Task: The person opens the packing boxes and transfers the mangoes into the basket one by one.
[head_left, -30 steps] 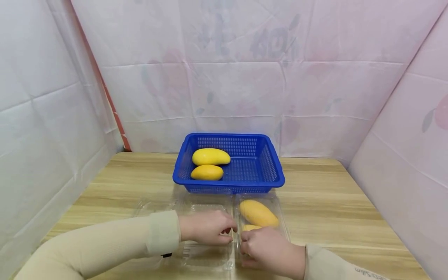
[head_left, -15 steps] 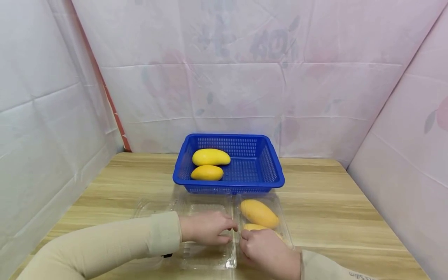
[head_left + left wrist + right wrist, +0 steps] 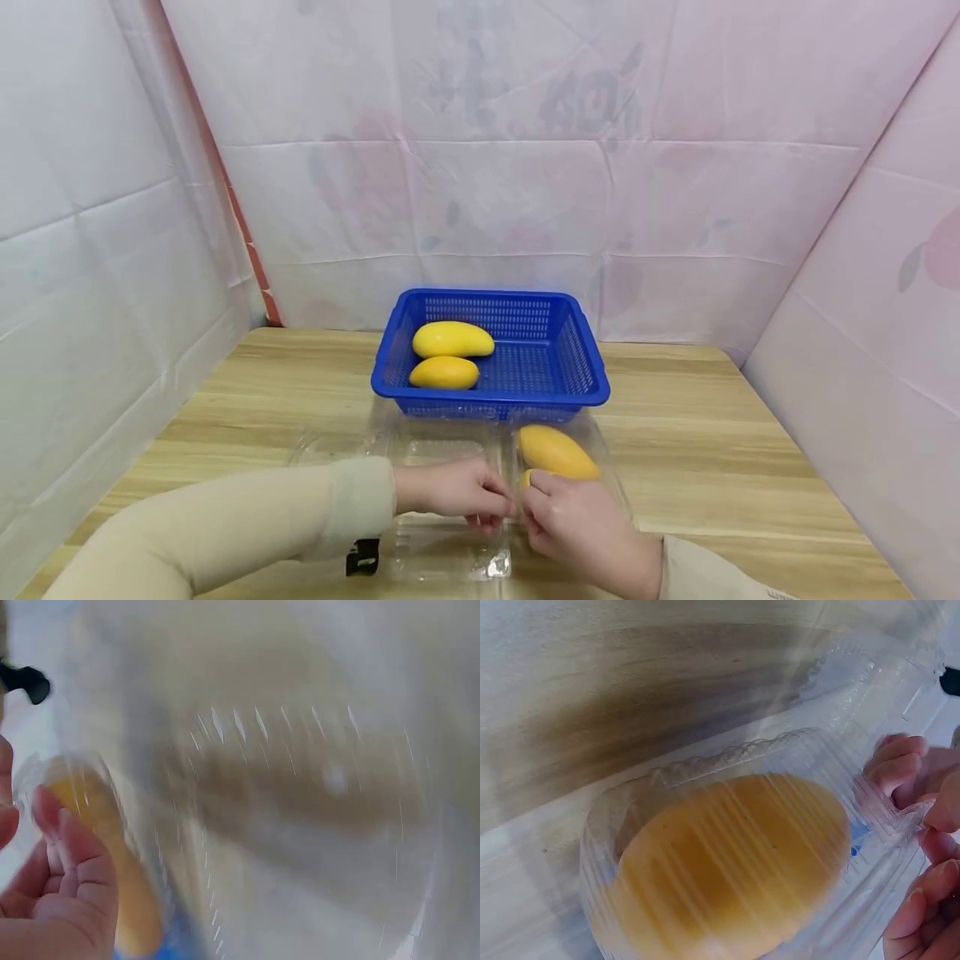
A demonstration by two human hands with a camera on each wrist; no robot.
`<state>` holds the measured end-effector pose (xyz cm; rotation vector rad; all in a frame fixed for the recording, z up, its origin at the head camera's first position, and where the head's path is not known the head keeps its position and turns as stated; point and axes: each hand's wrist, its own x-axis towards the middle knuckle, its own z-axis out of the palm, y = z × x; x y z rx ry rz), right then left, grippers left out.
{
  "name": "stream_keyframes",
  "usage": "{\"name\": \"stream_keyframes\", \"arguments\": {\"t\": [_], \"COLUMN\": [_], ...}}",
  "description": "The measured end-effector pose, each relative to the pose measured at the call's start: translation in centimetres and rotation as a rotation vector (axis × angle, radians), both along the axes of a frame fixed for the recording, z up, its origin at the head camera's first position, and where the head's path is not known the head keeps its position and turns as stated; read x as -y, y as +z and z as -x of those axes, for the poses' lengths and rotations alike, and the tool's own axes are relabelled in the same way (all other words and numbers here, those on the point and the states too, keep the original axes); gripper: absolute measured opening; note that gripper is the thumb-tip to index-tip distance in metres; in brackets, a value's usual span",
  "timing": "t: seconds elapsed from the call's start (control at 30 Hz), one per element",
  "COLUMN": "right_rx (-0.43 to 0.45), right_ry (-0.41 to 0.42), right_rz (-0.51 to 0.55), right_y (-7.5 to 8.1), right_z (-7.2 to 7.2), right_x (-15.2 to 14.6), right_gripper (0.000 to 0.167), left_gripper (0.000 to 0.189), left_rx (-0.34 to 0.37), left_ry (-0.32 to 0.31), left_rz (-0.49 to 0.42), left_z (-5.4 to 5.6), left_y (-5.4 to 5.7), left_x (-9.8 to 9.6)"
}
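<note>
Clear plastic clamshell packaging lies open in front of me, with a mango-filled section (image 3: 617, 477) at right and a section (image 3: 442, 554) without fruit beside it. Inside the right section is a yellow mango (image 3: 558, 452); a second one is mostly covered by my right hand (image 3: 583, 527). My left hand (image 3: 459, 489) reaches over the middle section, its thumb and fingertips pinching the plastic edge between the two sections. In the right wrist view, the right hand's fingers (image 3: 922, 896) pinch that edge too, close by the left hand's, and ridged plastic covers a mango (image 3: 735, 862).
A blue perforated basket (image 3: 491, 397) holding two mangoes (image 3: 452, 340) stands behind the packaging. Another clear plastic part (image 3: 330, 442) lies partly under the left sleeve. The wooden table (image 3: 705, 467) is enclosed by patterned white cloth at the back and sides.
My left fingertips have closed together and moved slightly right onto the plastic edge. The right hand has shifted a little up and right, covering more of the nearer mango.
</note>
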<state>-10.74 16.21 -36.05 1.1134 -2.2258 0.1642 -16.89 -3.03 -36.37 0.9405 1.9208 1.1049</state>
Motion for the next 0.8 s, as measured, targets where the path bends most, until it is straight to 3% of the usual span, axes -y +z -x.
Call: {"name": "stream_keyframes", "arguments": {"t": [0.1, 0.17, 0.23, 0.33, 0.57, 0.8], "right_rx": [0.003, 0.001, 0.0, 0.002, -0.005, -0.024], "right_ry": [-0.003, -0.004, -0.003, 0.003, 0.016, 0.025], "right_rz": [0.008, 0.016, 0.023, 0.036, 0.059, 0.075], "right_y": [0.2, 0.2, 0.2, 0.2, 0.4, 0.3], "right_z": [0.0, -0.1, -0.1, -0.2, -0.3, -0.4], "right_x": [0.0, 0.0, 0.0, 0.0, 0.0, 0.1], "right_gripper": [0.031, 0.03, 0.03, 0.029, 0.03, 0.028], "left_gripper": [0.027, 0.028, 0.028, 0.026, 0.011, 0.011], "left_rx": [0.275, 0.39, 0.454, 0.499, 0.528, 0.506], "left_ry": [0.145, 0.197, 0.228, 0.261, 0.365, 0.453], "left_rz": [-0.049, -0.071, -0.089, -0.124, -0.22, -0.263], "left_z": [-0.4, -0.7, -0.9, -1.4, -2.9, -4.1], "left_y": [-0.3, -0.4, -0.5, -0.4, -0.5, -0.6], "left_x": [-0.2, -0.4, -0.4, -0.5, -0.7, -1.2]}}
